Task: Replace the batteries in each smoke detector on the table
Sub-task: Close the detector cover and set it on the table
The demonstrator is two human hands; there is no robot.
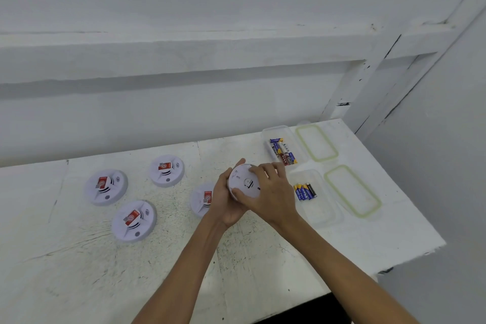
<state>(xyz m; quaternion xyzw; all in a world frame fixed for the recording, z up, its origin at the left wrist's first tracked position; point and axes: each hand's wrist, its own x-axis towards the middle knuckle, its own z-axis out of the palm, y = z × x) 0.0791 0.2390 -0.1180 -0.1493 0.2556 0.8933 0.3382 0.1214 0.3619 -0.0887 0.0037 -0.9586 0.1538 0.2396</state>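
- Illumination: bright, even and diffuse, with a cool white cast.
- Shadows: a soft grey band runs beneath the wall ledge.
- Distortion: wide-angle bending curves the table edges toward the borders.
- Sharpness: soft overall; print on the batteries is illegible.

A white round detector tilts underside-up over the table, four red-labelled detectors lie flat leftward, batteries sit rightward

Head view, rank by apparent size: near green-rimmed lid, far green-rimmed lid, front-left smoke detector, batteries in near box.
1. near green-rimmed lid
2. far green-rimmed lid and front-left smoke detector: look alike, unranked; distance may shrink the lid
3. batteries in the near box
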